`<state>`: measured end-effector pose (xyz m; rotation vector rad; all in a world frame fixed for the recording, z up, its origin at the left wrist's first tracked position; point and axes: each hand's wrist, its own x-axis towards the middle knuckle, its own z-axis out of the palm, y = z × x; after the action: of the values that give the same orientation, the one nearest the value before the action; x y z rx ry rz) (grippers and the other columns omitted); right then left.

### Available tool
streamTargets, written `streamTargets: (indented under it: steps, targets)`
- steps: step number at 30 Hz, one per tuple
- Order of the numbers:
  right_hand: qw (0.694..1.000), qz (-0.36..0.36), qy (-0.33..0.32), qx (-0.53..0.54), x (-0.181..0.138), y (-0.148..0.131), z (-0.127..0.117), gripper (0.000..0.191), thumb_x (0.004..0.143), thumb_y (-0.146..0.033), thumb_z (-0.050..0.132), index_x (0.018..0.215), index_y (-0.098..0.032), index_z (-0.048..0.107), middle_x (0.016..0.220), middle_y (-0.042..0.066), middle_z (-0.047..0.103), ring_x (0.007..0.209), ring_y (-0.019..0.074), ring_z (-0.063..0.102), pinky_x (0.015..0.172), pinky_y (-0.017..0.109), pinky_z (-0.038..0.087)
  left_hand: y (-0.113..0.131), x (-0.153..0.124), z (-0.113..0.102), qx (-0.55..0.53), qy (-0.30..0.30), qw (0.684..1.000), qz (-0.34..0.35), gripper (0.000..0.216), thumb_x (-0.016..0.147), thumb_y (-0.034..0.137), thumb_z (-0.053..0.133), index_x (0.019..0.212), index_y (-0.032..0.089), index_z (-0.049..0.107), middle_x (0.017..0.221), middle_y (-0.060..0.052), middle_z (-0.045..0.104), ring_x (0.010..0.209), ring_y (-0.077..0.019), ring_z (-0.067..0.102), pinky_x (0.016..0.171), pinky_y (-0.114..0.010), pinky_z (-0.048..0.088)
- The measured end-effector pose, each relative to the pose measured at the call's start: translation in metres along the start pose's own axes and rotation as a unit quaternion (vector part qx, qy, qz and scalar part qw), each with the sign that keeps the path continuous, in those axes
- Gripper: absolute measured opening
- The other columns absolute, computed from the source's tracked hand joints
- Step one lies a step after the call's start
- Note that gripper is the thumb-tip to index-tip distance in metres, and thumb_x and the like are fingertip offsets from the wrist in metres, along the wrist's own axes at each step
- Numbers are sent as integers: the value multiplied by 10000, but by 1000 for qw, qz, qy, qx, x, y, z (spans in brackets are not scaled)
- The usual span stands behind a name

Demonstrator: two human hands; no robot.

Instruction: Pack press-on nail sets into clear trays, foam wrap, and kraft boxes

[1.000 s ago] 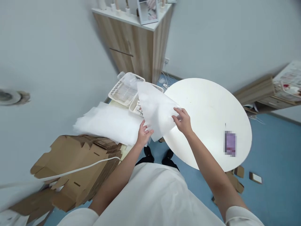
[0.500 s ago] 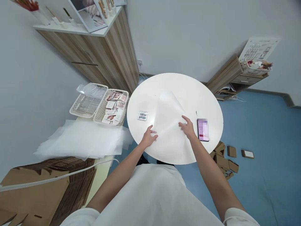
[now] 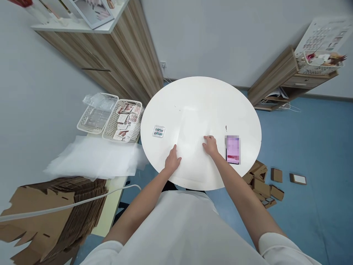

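A thin, whitish translucent sheet (image 3: 191, 147) lies flat on the round white table (image 3: 234, 99), its outline faint against the tabletop. My left hand (image 3: 173, 161) rests at the sheet's left edge, index finger stretched forward and thumb apart. Over by the right edge, my right hand (image 3: 211, 145) touches the sheet with its fingers bent a little and the thumb apart. Neither hand grips anything. Left of the sheet sits a small clear case (image 3: 159, 131) with greenish pieces inside. A phone (image 3: 233, 150) with a pink screen lies right of my right hand.
Two white baskets stand left of the table, one with clear plastic packs (image 3: 96, 118), one with printed cards (image 3: 127, 119). Nearer are stacked translucent sheets (image 3: 93, 156) and flat cardboard boxes (image 3: 52, 217), crossed by a white cable (image 3: 82, 202). Folded boxes (image 3: 260, 186) lie on the floor at right.
The sheet, raised and creased before, now lies flat. My right hand has shifted slightly left and down onto it, and my left hand has flattened at its edge. The view has shifted slightly.
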<state>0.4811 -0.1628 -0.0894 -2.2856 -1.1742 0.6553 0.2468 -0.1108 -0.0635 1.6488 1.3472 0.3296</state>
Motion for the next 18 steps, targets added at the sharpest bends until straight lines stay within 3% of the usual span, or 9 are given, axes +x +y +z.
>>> streamTargets:
  steps: [4, 6, 10, 12, 15, 18]
  targets:
    - [996, 3, 68, -51, -5, -10, -1, 498, 731, -279, 508, 1217, -209, 428, 1369, 123, 227, 1181, 329, 293, 900, 493, 332, 0, -3, -3, 64, 38, 997, 37, 669, 657, 249, 646, 1268, 192, 381, 1311, -155, 379, 1169, -334, 395, 942, -434, 313]
    - [994, -4, 86, -65, -16, -15, -5, 528, 745, -302, 500, 1252, -212, 381, 1382, 129, 215, 1182, 335, 287, 904, 519, 303, 2, -5, -7, 86, 47, 992, 77, 607, 659, 250, 651, 1224, 202, 435, 1338, -146, 356, 1225, -343, 317, 985, -456, 258]
    - [991, -91, 2, -102, -63, -20, -7, 436, 768, -253, 466, 1201, -211, 439, 1278, 127, 412, 1157, 295, 354, 925, 471, 293, 2, -9, -15, 139, -73, 970, 188, 477, 660, 232, 655, 1117, 257, 523, 1338, -95, 386, 1267, -299, 273, 1050, -447, 147]
    - [982, -126, -45, -135, -90, -19, 0, 416, 752, -236, 480, 1167, -204, 467, 1283, 128, 423, 1174, 290, 353, 935, 453, 286, -2, -10, -16, 169, -129, 952, 222, 473, 651, 225, 661, 1102, 277, 530, 1354, -75, 372, 1288, -283, 247, 1064, -450, 88]
    - [976, -118, -55, -175, -117, -20, 16, 385, 749, -167, 433, 1130, -190, 486, 1316, 131, 400, 1211, 279, 329, 941, 437, 276, -11, -8, -17, 174, -140, 945, 239, 486, 648, 242, 663, 1113, 280, 526, 1367, -86, 354, 1306, -298, 207, 1057, -486, 30]
    - [977, -95, -35, -187, -121, -25, 29, 380, 734, -131, 412, 1103, -170, 497, 1331, 139, 383, 1236, 273, 305, 949, 426, 262, -18, -2, -19, 186, -139, 939, 252, 494, 676, 279, 634, 1153, 269, 506, 1379, -109, 331, 1311, -319, 177, 1041, -523, 11]
